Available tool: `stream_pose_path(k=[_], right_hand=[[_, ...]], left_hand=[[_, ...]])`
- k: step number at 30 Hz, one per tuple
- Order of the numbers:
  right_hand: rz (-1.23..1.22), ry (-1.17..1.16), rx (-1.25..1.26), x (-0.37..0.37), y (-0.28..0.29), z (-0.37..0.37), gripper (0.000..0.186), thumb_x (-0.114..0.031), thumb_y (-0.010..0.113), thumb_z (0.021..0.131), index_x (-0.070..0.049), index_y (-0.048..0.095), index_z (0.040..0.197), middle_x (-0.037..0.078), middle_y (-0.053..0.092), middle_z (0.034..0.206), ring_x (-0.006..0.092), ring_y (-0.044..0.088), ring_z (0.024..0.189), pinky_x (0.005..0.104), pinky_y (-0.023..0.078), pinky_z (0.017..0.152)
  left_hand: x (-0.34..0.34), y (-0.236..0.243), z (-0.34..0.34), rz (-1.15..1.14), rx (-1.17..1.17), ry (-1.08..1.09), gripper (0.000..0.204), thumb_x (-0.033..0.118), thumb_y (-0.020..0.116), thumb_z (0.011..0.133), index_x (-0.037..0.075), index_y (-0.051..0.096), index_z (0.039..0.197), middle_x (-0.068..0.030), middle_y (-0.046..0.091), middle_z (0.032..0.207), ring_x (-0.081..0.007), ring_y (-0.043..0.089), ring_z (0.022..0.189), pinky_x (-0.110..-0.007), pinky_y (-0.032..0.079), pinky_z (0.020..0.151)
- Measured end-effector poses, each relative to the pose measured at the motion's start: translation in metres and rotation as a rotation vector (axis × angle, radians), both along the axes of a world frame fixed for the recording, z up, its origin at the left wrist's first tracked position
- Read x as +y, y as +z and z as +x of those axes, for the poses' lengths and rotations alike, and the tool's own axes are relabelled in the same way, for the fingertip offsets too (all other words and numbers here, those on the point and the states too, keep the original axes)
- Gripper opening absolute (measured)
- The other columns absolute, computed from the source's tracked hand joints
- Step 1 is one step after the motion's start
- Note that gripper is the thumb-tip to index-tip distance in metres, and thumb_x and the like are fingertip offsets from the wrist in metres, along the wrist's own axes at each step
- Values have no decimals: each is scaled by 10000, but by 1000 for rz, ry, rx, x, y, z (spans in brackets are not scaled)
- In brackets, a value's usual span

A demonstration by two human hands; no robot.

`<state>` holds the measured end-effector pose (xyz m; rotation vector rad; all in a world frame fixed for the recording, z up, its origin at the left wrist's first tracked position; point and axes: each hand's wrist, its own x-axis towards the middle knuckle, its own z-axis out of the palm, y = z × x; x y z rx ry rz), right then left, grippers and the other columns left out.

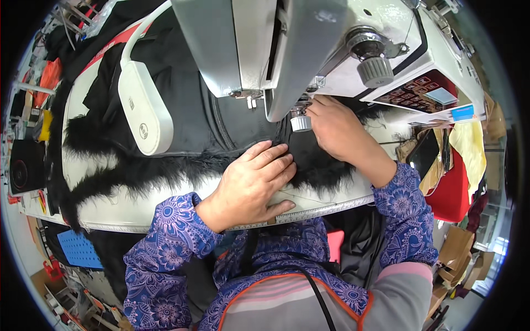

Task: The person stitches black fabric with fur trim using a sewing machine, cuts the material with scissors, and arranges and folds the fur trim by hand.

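A black garment (185,105) with a furry black trim (160,171) is spread under the head of a white sewing machine (314,33). My left hand (254,182) lies flat on it just in front of the needle area, fingers stretched out and thumb apart near the table's edge. Close to the right side of the machine head is my right hand (339,132), its fingers curled inward on the black cloth. A metal knob (301,121) and the machine hide its fingertips, so what they grip does not show.
A white lamp (144,107) on a bent neck hangs over the garment's left part. The machine's control panel (425,94) is at the right. A measuring tape (331,208) runs along the table's front edge. Red cloth (450,190) and cardboard boxes (457,251) are farther right.
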<state>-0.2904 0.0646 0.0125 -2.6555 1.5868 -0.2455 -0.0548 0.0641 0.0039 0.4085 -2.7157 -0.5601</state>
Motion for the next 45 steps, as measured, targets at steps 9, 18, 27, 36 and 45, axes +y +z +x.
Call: stream_pose_path(k=[9, 18, 27, 36, 45], right_hand=[[35, 40, -69, -1, 8, 1, 461, -30, 536, 805, -48, 533, 1266, 115, 538, 1315, 272, 519, 1180, 366, 438, 970], [-107, 119, -413, 19, 9, 32, 258, -57, 719, 719, -14, 638, 959, 125, 643, 1017, 321, 624, 1017, 399, 522, 876], [-25, 160, -283, 16, 0, 50, 407, -4, 651, 694, 12, 604, 1098, 149, 572, 1243, 305, 560, 1182, 384, 491, 959], [-8, 117, -300, 19, -9, 44, 352, 3, 597, 792, -10, 605, 1143, 131, 596, 1226, 298, 555, 1169, 460, 427, 1026], [24, 134, -270, 13, -6, 34, 396, -59, 661, 755, -62, 631, 1150, 116, 595, 1240, 273, 561, 1162, 443, 429, 1018]], left_hand=[[5, -4, 9, -41, 38, -7, 554, 320, 731, 724, 29, 611, 1181, -124, 567, 1245, -295, 478, 1267, -477, 356, 1084], [-25, 16, 78, -334, 16, 299, 439, 35, 681, 645, 33, 649, 1083, -109, 643, 1127, -317, 587, 1130, -494, 432, 1004], [-52, 4, 59, -287, 4, 216, 353, 35, 630, 673, 43, 666, 1024, -83, 666, 1094, -241, 628, 1027, -355, 523, 847], [-56, -3, 64, -359, -26, 155, 416, 75, 656, 641, 65, 676, 1056, -35, 675, 1110, -183, 625, 907, -311, 504, 760], [-45, 4, 68, -248, -70, 218, 590, 192, 748, 517, 64, 664, 1086, -43, 658, 1151, -198, 612, 924, -335, 480, 808]])
